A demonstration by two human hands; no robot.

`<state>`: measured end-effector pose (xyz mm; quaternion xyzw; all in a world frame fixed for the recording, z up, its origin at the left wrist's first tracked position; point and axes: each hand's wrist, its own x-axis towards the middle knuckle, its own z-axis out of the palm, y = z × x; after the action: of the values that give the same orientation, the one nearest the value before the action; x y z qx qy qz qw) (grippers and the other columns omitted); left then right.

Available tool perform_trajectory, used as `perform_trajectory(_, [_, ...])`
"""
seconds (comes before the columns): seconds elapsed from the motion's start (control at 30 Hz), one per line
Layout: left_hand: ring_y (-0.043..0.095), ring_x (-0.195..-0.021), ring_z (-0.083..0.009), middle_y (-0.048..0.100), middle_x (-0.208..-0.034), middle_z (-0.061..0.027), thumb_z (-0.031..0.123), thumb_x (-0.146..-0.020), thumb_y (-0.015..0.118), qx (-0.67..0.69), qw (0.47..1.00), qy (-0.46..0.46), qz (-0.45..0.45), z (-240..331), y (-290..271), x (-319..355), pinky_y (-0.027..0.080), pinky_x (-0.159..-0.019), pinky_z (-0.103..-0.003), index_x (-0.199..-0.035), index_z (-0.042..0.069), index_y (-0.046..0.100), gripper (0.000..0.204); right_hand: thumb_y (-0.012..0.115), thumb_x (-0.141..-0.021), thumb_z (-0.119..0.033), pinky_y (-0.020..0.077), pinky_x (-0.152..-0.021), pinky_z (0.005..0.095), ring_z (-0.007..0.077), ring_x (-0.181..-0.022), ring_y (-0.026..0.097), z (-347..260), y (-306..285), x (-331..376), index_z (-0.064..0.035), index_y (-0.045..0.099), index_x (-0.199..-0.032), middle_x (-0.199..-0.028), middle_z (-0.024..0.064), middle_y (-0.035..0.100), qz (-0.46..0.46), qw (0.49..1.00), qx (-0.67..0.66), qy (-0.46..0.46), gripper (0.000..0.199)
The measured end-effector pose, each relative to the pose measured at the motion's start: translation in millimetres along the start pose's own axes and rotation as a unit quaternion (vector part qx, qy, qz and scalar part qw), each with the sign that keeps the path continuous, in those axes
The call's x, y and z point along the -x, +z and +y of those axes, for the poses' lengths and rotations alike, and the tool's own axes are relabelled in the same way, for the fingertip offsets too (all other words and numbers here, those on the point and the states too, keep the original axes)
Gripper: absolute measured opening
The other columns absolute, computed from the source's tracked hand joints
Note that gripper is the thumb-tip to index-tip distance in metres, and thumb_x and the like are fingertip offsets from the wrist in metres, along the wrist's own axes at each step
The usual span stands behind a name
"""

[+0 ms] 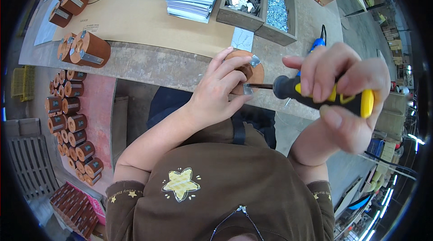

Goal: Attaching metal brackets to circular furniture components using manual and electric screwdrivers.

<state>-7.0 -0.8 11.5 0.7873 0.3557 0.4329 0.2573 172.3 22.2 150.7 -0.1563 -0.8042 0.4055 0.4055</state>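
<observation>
My left hand [216, 87] is closed around a round brown wooden piece [258, 73] at the front edge of the workbench, its fingers over the piece's top. Two shiny metal tabs sit on the piece's rim, a far one [255, 61] and a near one [247, 90]. In my right hand [349, 92] is a screwdriver [285, 88] with a black and yellow handle, gripped and lying almost level. Its shaft points left, and the tip meets the near tab or stops right beside it; a screw there is too small to make out.
Behind the piece, a divided wooden box [279, 38] holds dark parts and silvery screws. Left of it stands a stack of printed cards [191, 4] on cardboard. A blue tool [319, 43] lies at right. Brown wooden cylinders [92, 50] stand at left, with several more on a lower pink surface [97, 123].
</observation>
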Motion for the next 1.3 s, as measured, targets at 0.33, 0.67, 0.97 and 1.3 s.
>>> perform_trajectory(0.33, [0.038,-0.116,-0.0384,0.050,-0.117,-0.0124,0.007,-0.057,0.075,-0.009,1.000,-0.014,0.012,-2,4,2,0.033,-0.098,-0.045,-0.078,0.002,0.052,0.031,0.053,-0.085,-0.019,0.0406,-0.049,0.0274,0.0119,-0.051,0.044,1,42,-3,-0.0081,0.036,-0.086,-0.064,0.0023,0.045,0.199,0.979,-0.015,0.029,0.020])
perform_trajectory(0.67, [0.046,-0.113,-0.0324,0.053,-0.117,-0.0149,0.011,-0.063,0.070,-0.008,1.000,-0.005,-0.022,0,-3,0,0.028,-0.102,-0.047,-0.082,0.000,0.057,0.025,0.063,-0.074,-0.013,0.0431,-0.042,0.0225,0.0111,-0.046,0.053,31,-1,-10,-0.0108,0.041,-0.079,-0.062,-0.0017,0.055,-0.072,0.966,-0.236,-0.072,0.023])
perform_trajectory(0.97, [0.045,-0.108,-0.0351,0.054,-0.109,-0.0149,0.006,-0.063,0.068,-0.012,0.999,-0.019,-0.025,3,-2,-6,0.030,-0.100,-0.046,-0.070,-0.001,0.057,0.015,0.063,-0.071,-0.007,0.0409,-0.040,0.0208,0.0108,-0.044,0.051,39,-7,-30,-0.0097,0.042,-0.078,-0.060,-0.0001,0.054,-0.172,0.936,-0.302,-0.054,0.023])
perform_trajectory(1.3, [0.048,-0.106,-0.0340,0.054,-0.110,-0.0163,0.008,-0.061,0.069,0.083,0.994,-0.066,-0.020,-4,12,-5,0.030,-0.100,-0.047,-0.073,-0.003,0.058,0.019,0.060,-0.063,0.000,0.0378,-0.038,0.0186,0.0091,-0.043,0.045,42,10,-42,-0.0078,0.042,-0.075,-0.057,0.0016,0.050,-0.128,0.937,-0.324,-0.025,0.023])
